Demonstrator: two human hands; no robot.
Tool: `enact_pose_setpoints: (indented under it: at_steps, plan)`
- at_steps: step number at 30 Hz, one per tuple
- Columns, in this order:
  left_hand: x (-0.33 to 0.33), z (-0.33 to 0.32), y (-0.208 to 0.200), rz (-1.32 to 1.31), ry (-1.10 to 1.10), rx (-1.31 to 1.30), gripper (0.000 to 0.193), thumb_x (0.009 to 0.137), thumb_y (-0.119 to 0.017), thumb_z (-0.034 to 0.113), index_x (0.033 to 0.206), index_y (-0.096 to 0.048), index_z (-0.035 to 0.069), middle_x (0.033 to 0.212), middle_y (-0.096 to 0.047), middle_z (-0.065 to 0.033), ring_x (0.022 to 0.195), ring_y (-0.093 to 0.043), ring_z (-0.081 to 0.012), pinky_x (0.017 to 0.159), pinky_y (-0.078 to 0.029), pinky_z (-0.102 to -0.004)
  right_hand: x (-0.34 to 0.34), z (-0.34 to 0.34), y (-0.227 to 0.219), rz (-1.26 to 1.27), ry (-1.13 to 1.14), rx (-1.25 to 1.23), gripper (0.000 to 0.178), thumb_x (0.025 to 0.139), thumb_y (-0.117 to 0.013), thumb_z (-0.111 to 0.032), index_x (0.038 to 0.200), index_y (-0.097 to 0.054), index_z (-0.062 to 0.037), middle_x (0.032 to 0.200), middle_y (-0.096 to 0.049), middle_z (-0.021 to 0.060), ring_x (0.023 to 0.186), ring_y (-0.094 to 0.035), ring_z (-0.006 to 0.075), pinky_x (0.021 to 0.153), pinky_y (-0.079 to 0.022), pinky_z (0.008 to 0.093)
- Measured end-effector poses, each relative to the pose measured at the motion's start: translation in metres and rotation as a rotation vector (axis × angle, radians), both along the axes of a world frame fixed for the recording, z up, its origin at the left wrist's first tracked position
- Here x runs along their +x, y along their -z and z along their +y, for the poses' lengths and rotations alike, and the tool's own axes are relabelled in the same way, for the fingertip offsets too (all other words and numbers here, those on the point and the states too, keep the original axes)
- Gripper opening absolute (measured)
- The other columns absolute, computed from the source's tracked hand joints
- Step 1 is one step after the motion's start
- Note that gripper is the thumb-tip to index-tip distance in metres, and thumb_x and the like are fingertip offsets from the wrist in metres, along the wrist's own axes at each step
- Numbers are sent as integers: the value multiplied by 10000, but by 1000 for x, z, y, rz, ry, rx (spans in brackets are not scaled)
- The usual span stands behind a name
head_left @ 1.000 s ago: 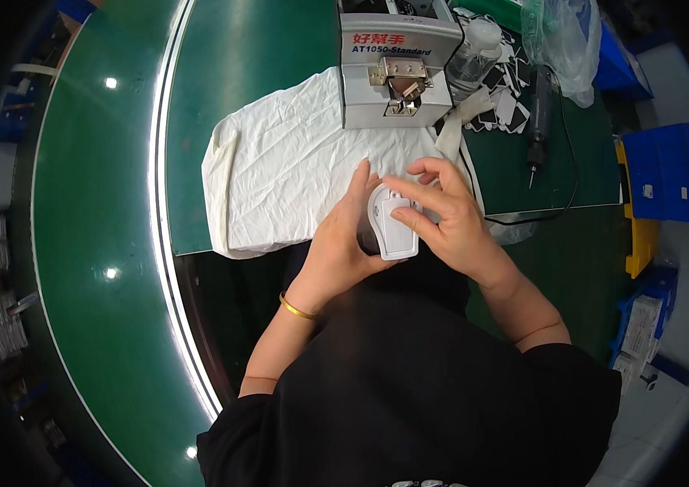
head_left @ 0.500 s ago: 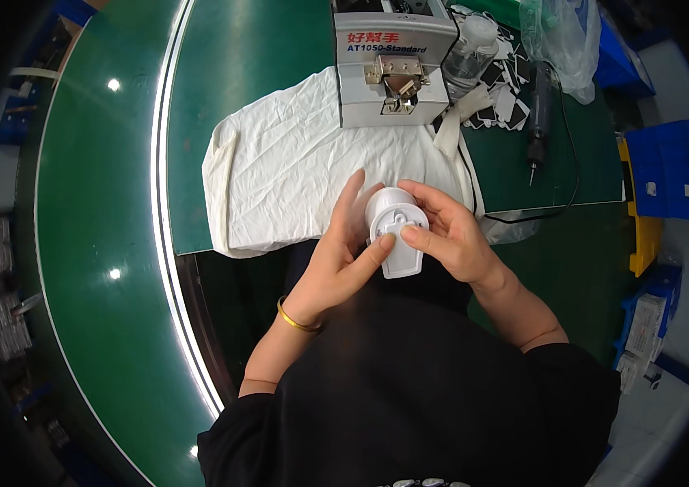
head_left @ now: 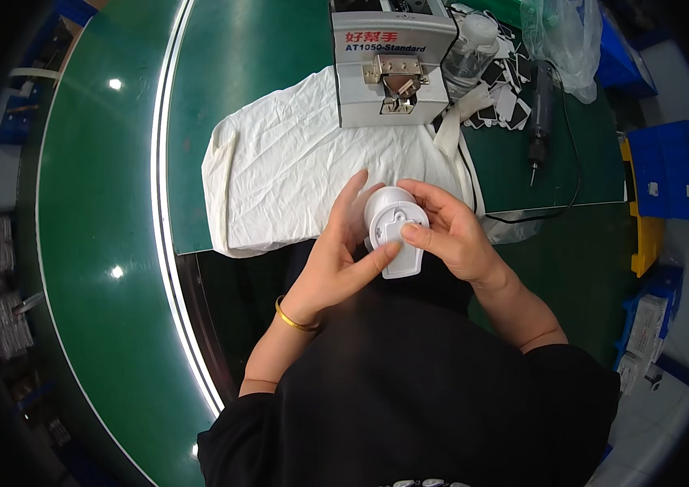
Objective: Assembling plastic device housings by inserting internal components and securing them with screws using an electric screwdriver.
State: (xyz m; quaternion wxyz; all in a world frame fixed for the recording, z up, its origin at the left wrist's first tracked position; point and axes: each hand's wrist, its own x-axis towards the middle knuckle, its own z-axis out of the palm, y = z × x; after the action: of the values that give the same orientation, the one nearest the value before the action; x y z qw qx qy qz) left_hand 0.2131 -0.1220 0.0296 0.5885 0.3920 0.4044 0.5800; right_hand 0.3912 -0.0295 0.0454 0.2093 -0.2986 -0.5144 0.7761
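Note:
Between my two hands is a white plastic housing (head_left: 400, 258), with a round, cup-like body and a flat tapered tab pointing toward me. My left hand (head_left: 347, 243) wraps its left side, the thumb pressing on the tab and the fingers mostly behind the body. On the other side, my right hand (head_left: 451, 235) grips it with the thumb on the flat face near a small round hole and the forefinger over the top. The piece is held just off the near edge of a white cloth (head_left: 295, 170). What the hidden fingertips touch cannot be seen.
A grey bench machine (head_left: 393, 73) stands on the cloth's far side. To its right are a clear jar (head_left: 470, 53), a pile of small white and black plates (head_left: 508, 101) and a corded electric screwdriver (head_left: 538, 122). A lit strip (head_left: 161, 203) edges the green conveyor at left.
My left thumb has slid slightly right and down across the tab, uncovering more of the housing's flat face. The grip is otherwise nearly the same.

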Motion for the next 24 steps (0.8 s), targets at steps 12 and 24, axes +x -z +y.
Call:
enact_pose_setpoints:
  at_steps: [12,24]
  plan:
    - [-9,5,-1,129,18,76,1191,670,-871,51,1551,-72,104,1567,-229,-182,1407,-328,-280,1126,-325,-423,-8,7,-3,-20,2,-31,574,907,-641,-89,1399,-389,67,1289,-540,146,1176,-538,192,1016,-425,322]
    - [-37,-22,-7,63,-119,91,1141,708,-829,25,1555,-69,112,1561,-247,-192,1415,-308,-271,1146,-272,-406,-49,5,-3,32,-132,-97,550,895,-619,-34,1391,-402,64,1277,-558,149,1170,-554,194,1020,-429,330]
